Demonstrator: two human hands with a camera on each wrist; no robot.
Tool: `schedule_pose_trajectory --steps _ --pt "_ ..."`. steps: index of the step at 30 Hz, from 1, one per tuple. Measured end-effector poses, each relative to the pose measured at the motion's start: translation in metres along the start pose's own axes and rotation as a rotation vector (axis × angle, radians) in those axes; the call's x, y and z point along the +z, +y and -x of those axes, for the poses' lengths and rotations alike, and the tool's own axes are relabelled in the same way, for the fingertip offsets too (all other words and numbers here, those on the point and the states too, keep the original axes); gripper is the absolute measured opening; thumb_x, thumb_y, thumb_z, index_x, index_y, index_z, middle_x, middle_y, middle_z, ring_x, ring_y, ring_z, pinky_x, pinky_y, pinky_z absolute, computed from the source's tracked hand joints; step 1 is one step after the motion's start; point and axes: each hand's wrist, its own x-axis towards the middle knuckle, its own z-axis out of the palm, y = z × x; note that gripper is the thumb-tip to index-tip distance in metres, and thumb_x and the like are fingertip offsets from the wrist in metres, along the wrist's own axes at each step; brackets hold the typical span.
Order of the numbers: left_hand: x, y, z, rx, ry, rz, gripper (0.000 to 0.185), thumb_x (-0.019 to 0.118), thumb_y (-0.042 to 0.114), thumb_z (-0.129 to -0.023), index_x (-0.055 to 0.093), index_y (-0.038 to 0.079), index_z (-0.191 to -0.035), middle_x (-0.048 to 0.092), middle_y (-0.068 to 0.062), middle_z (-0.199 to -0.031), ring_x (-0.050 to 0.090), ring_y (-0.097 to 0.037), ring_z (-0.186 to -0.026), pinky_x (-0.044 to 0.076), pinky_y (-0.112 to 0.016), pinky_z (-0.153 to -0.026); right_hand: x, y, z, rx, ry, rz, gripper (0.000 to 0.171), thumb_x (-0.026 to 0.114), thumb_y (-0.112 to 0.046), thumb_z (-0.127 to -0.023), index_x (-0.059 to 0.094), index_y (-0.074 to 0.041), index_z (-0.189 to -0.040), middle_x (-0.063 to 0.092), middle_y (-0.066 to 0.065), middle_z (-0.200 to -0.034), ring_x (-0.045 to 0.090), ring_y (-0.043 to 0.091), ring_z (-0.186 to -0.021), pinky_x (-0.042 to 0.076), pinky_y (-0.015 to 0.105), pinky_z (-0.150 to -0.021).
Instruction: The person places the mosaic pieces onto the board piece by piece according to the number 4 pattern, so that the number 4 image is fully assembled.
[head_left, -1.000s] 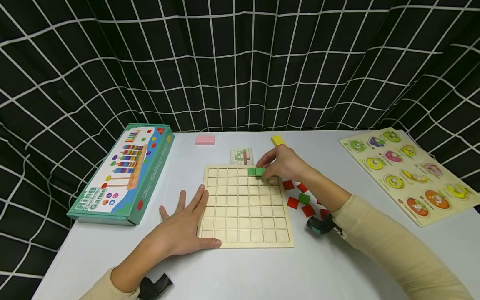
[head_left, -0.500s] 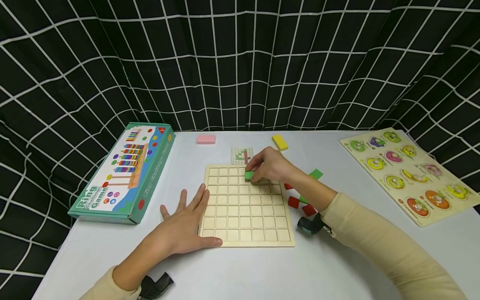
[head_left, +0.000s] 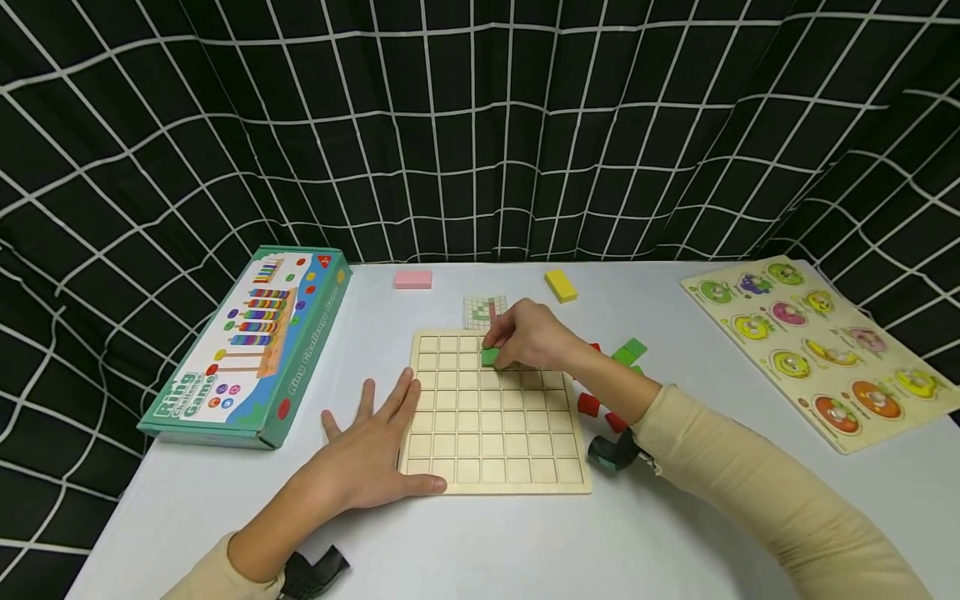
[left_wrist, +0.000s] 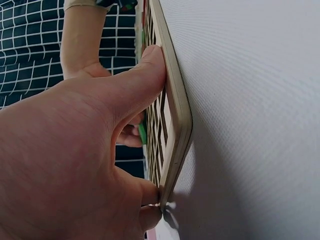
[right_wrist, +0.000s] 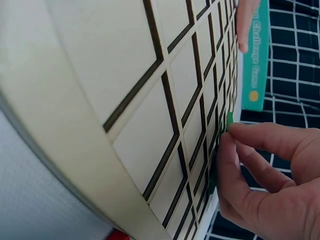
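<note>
White table [head_left: 525, 542], evenly lit; black curtain [head_left: 480, 125] with white grid hung behind, nine through three o'clock.

1. The right hand [head_left: 534, 337] pinched a green tile [head_left: 490, 357] over the upper rows of the wooden grid board [head_left: 495, 442].
2. The left hand [head_left: 367, 450] lay flat on the table [head_left: 525, 542], touching the board's left edge.
3. Red and green tiles [head_left: 626, 354] lay right of the board.
</note>
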Motion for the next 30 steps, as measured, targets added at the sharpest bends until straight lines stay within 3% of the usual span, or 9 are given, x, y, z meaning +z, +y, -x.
schedule_pose_trajectory --steps 30 --pt "-0.0046 0.0032 0.0032 0.0 -0.019 0.01 0.129 0.072 0.08 -0.077 0.012 0.011 -0.169 -0.001 0.0 -0.177 0.001 -0.055 -0.157 0.007 -0.096 -0.096 0.004 0.0007 -0.0012 -0.097 0.004 0.092 0.026 0.08 0.006 -0.073 0.081 -0.007 -0.095 0.074 0.006 -0.09 0.062 0.018 -0.086 0.051 0.027 -0.072"
